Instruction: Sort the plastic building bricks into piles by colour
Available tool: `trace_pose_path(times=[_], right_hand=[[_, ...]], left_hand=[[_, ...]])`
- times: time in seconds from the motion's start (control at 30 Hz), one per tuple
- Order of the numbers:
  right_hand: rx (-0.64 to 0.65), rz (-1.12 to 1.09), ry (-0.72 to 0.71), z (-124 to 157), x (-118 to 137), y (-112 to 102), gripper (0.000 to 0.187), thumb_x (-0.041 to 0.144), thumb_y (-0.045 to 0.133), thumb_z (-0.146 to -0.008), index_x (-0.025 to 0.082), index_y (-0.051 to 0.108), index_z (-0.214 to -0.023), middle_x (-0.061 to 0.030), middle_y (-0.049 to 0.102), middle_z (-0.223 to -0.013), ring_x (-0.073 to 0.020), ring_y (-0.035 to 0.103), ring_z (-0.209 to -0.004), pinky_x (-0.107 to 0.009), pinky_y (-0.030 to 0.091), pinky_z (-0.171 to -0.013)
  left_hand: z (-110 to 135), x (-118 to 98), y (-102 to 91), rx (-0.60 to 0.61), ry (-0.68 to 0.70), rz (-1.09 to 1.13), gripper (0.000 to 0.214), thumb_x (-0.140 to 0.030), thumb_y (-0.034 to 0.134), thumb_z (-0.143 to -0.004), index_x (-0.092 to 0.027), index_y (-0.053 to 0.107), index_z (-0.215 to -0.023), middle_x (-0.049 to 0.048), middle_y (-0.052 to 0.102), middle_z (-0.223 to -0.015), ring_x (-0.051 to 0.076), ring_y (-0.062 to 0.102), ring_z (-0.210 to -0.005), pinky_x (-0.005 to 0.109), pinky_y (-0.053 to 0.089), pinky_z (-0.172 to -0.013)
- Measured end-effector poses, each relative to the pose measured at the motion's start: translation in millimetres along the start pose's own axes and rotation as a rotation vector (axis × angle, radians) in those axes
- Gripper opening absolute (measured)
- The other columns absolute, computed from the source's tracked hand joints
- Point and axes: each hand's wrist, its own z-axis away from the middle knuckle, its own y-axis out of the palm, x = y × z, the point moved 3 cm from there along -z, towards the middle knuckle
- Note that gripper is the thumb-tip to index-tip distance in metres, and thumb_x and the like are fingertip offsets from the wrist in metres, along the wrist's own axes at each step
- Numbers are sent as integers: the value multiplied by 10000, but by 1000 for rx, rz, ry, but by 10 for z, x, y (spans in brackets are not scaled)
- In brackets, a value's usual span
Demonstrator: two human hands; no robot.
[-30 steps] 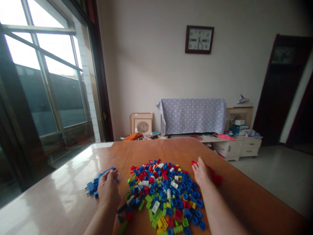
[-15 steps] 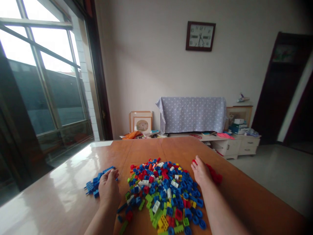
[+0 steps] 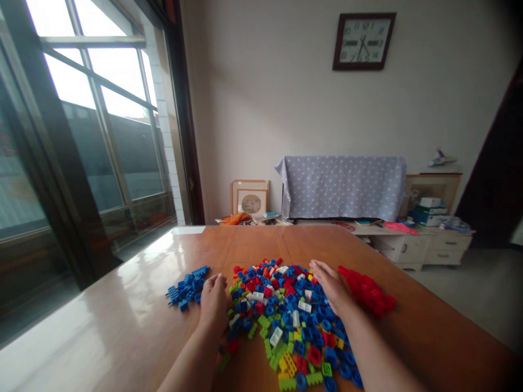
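Note:
A heap of mixed toy bricks [image 3: 286,321], blue, red, green, white and yellow, lies on the wooden table [image 3: 122,326]. My left hand [image 3: 213,302] rests at the heap's left edge with its fingers curled under; whether it holds anything is hidden. Left of it lies a small group of blue bricks [image 3: 187,287]. My right hand [image 3: 330,284] lies flat on the heap's right side, fingers stretched out. Just right of it sits a pile of red bricks [image 3: 368,291].
A large window [image 3: 81,136] fills the left wall. Beyond the table's far edge stand a low white cabinet [image 3: 408,247], a box under a dotted cloth [image 3: 341,185] and framed pictures [image 3: 249,198]. A clock [image 3: 363,41] hangs on the wall.
The view has swung left. My left hand has left the blue group for the heap's left edge. My right hand has moved off the red pile onto the heap.

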Motion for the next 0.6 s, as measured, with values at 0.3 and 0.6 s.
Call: trace_pose_path(times=[0.3, 0.6], right_hand=[[421, 190, -44, 440, 360, 537, 497, 532, 578, -886, 217, 616, -1269, -98, 616, -1358, -240, 544, -1290, -407, 398, -1118], [566, 639, -355, 876, 620, 821, 439, 314, 561, -881, 242, 607, -1312, -76, 640, -1316, -233, 563, -1249, -396, 422, -1084]], left_hand=[[301, -178, 189, 360, 71, -100, 603, -652, 562, -786, -137, 665, -1082, 109, 720, -1017, 294, 649, -1003, 366, 508, -838], [484, -205, 354, 629, 242, -225, 495, -539, 537, -873, -159, 674, -1158, 98, 714, -1064, 251, 645, -982, 354, 490, -893]])
